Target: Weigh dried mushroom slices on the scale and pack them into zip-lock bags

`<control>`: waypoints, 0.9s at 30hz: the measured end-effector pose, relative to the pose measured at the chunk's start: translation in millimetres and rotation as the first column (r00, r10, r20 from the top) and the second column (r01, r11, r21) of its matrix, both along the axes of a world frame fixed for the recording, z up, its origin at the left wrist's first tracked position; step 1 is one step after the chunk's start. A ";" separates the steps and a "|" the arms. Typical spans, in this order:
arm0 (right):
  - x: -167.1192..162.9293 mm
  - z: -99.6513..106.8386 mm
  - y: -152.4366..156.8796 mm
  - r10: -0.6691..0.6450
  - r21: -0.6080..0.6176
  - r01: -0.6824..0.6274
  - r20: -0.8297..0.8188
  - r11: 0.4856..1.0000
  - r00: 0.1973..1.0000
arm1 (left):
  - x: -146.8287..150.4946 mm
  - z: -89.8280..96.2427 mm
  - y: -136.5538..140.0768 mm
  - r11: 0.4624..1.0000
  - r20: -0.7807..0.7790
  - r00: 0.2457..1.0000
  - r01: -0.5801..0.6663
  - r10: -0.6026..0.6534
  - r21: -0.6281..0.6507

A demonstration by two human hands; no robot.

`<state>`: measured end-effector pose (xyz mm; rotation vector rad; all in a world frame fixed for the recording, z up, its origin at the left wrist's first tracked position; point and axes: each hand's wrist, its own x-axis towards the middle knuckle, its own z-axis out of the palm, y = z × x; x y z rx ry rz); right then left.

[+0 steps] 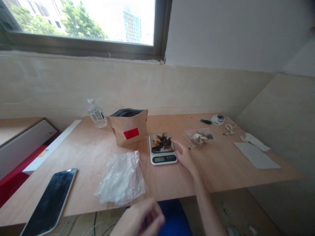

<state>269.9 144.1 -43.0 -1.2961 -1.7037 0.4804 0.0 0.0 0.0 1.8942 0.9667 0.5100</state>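
Observation:
My right hand [183,153] is at the right side of a white digital kitchen scale [163,159], its outstretched fingers touching or just beside the plate's edge. On the plate lies a small heap of dried tan and dark brown pieces [161,142]. My left hand [141,218] hangs in front of the table edge, fingers loosely curled with a gap to the thumb; nothing shows in it. Nearest to it on the table is a stack of clear zip bags [120,180]. Behind those, an opened kraft paper pouch [131,126] with a red label stands upright.
A plastic bottle [97,114] stands at the back left, and a tablet [50,200] lies at the front left. On the right are a filled zip bag [200,137], a green-handled screwdriver [206,121], a small camera [218,119], a cable [229,128] and a white sheet [257,155].

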 end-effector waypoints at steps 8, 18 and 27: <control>-3.3 -18.7 -76.4 -0.198 0.029 0.199 -0.039 0.979 0.979 | -2.1 -56.6 73.8 0.648 -0.006 0.717 -0.627 0.697 0.433; -80.5 -8.1 -102.4 0.037 -0.071 -0.045 -0.114 0.996 0.993 | -4.8 -65.8 80.4 0.694 0.008 0.721 -0.671 0.693 0.260; -129.2 -6.8 -107.3 -0.029 -0.305 -0.099 -0.387 0.947 0.922 | 5.5 -27.1 68.2 0.724 0.143 0.747 -0.664 0.649 0.186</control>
